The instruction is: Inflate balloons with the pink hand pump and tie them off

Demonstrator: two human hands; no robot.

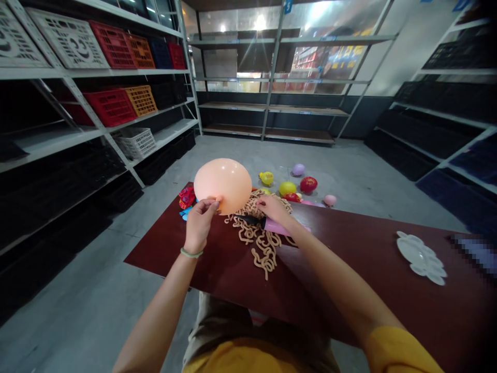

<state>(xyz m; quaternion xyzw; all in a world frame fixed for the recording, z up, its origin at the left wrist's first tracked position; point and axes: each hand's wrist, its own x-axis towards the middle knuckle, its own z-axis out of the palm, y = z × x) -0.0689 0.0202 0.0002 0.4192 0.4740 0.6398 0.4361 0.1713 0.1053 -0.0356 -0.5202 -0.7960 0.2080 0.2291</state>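
Note:
My left hand (200,224) pinches the neck of a large, inflated peach balloon (222,185), which rises above the table's far edge. My right hand (274,209) rests over a pink hand pump (276,226) and grips it, with the pump's black nozzle (249,219) pointing left towards the balloon. The nozzle's tip and the balloon's neck are apart. Below the hands lies a tangled heap of uninflated peach balloons (258,233) on the dark red tabletop (186,248). Red and blue flat balloons (187,199) lie just left of the inflated one.
Several small inflated balloons (289,186) in yellow, red, lilac and pink lie on the grey floor beyond the table. A white flower-shaped tray (421,257) sits at the table's right. Metal shelves (272,83) holding plastic baskets (111,107) line the room.

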